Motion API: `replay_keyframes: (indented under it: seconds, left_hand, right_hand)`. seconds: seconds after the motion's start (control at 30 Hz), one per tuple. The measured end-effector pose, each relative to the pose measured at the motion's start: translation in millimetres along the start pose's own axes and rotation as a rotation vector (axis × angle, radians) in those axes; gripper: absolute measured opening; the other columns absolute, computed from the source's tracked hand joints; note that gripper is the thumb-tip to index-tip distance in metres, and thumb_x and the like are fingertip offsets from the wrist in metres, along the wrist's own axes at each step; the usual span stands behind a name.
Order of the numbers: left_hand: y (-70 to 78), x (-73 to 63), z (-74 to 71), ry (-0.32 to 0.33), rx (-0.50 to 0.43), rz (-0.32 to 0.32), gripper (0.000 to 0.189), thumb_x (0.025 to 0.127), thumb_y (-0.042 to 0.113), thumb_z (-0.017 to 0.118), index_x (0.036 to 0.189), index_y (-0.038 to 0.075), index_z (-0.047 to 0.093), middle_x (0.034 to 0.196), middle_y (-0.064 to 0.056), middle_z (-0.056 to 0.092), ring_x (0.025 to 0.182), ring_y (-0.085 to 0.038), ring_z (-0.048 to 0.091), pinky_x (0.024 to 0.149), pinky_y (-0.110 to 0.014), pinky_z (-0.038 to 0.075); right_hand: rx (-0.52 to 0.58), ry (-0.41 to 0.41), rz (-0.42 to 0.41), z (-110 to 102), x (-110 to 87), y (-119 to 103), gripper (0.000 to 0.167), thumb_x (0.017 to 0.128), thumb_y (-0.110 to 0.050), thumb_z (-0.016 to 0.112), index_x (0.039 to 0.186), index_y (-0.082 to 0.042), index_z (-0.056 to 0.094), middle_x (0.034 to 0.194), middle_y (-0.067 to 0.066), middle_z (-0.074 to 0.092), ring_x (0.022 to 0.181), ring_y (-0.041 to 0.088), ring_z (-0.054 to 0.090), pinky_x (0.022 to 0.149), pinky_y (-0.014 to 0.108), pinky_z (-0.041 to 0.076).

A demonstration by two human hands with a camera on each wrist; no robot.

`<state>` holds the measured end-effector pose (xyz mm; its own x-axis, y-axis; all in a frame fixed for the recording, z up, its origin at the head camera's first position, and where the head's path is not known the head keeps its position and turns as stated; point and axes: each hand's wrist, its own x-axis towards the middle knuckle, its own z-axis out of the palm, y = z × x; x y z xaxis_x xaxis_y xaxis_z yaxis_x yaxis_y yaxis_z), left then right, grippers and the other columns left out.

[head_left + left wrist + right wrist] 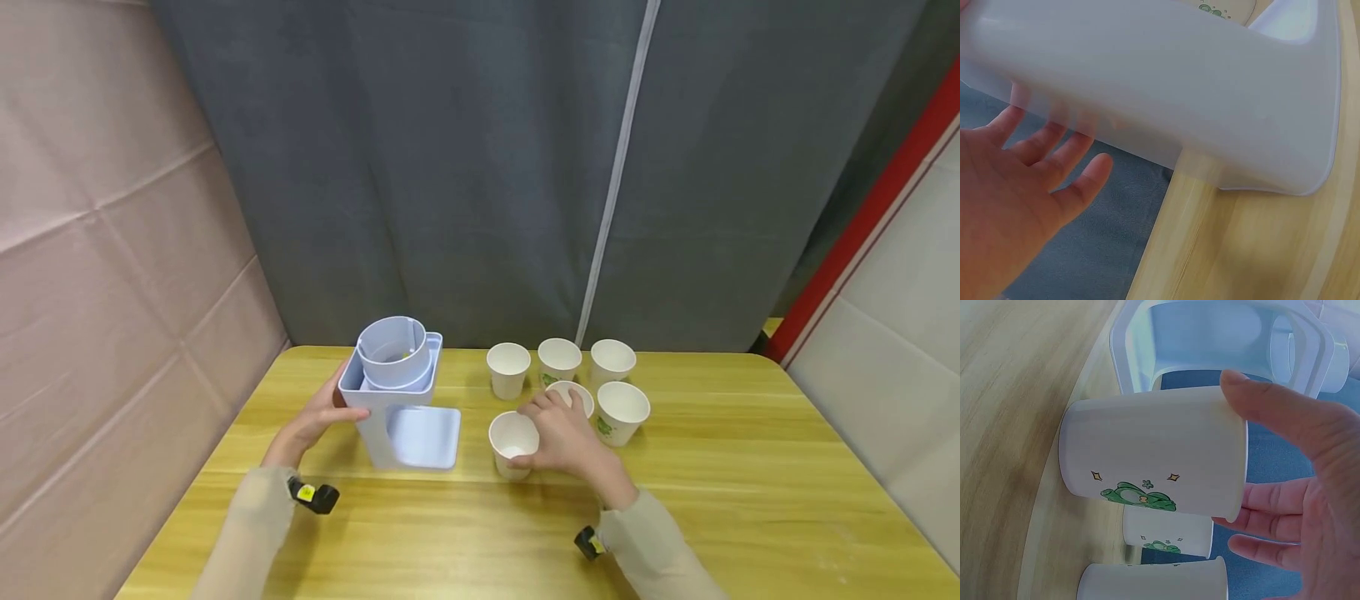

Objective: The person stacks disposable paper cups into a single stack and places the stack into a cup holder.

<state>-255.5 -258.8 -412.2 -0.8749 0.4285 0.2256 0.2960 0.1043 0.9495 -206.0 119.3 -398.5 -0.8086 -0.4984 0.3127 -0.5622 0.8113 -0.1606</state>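
Observation:
A pale plastic dispenser (pixel 378 425), with a round tub (pixel 392 354) on top and a flat tray-like base (pixel 423 437), stands on the left of the table. My left hand (pixel 317 421) holds its left side, thumb on the front and fingers (pixel 1072 150) reaching behind. Something small and yellow shows inside the tub. Right of the base, my right hand (pixel 566 437) pinches the rim of a white paper cup (pixel 510 437), thumb on the near side. In the right wrist view this upright cup (pixel 1154 450) bears a green cartoon print. Some right fingers are hidden behind it.
Several more white paper cups stand upright behind and beside my right hand, including a back-left cup (pixel 508 371) and a right-hand cup (pixel 622 412). A grey curtain (pixel 450 183) hangs behind the wooden table (pixel 450 533); a pale fabric wall (pixel 112 250) lines the left.

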Motion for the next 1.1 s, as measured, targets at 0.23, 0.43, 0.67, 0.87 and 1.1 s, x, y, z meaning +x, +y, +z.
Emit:
replay_keyframes:
  seconds: [0.23,0.43,0.67,0.87,1.1]
  left_hand:
    - [4.2,-3.5,3.5,0.006,-0.002,0.018,0.093,0.077,0.006,0.070,0.147,-0.002,0.009,0.141,-0.010,0.031,0.113,-0.006,0.045,0.093,-0.017,0.038]
    - [7.0,-6.1,7.2,0.021,-0.014,0.022,0.091,0.076,0.003,0.069,0.146,-0.004,0.011,0.137,-0.003,0.036,0.112,-0.006,0.046,0.093,-0.018,0.038]
    - [4.4,-5.0,8.7,0.034,-0.025,0.011,0.092,0.076,0.005,0.071,0.146,-0.003,0.012,0.133,0.003,0.038,0.111,-0.005,0.046,0.092,-0.017,0.038]
    - [4.7,-10.0,7.8,0.032,0.035,-0.033,0.091,0.078,0.004,0.068,0.149,0.002,0.010,0.146,-0.019,0.026,0.121,-0.019,0.042,0.099,-0.031,0.036]
    - [14.4,-38.0,6.7,-0.031,0.318,-0.242,0.077,0.076,0.021,0.077,0.134,-0.007,0.034,0.130,-0.025,0.044,0.117,-0.041,0.044,0.095,-0.052,0.039]
  right_hand:
    - [0.016,-0.019,0.014,-1.7,-3.3,-0.4,0.066,0.058,-0.055,0.081,0.103,-0.008,0.068,0.101,0.005,0.063,0.101,0.025,0.051,0.094,0.067,0.025]
    - [0.023,-0.021,0.015,-3.0,-4.9,-0.8,0.066,0.058,-0.054,0.082,0.103,-0.008,0.068,0.101,0.006,0.063,0.101,0.026,0.052,0.094,0.068,0.025]
    - [0.008,-0.025,0.022,-2.5,-4.7,-0.1,0.068,0.058,-0.054,0.081,0.106,-0.008,0.068,0.103,0.006,0.063,0.103,0.027,0.052,0.094,0.066,0.026]
    - [0.017,-0.024,0.026,-2.1,-5.2,0.7,0.067,0.058,-0.053,0.082,0.105,-0.008,0.068,0.102,0.006,0.063,0.102,0.027,0.052,0.094,0.066,0.026]
    - [0.024,-0.010,0.010,-1.5,-4.8,1.8,0.064,0.058,-0.052,0.082,0.103,-0.009,0.068,0.100,0.005,0.063,0.099,0.025,0.052,0.091,0.064,0.029]
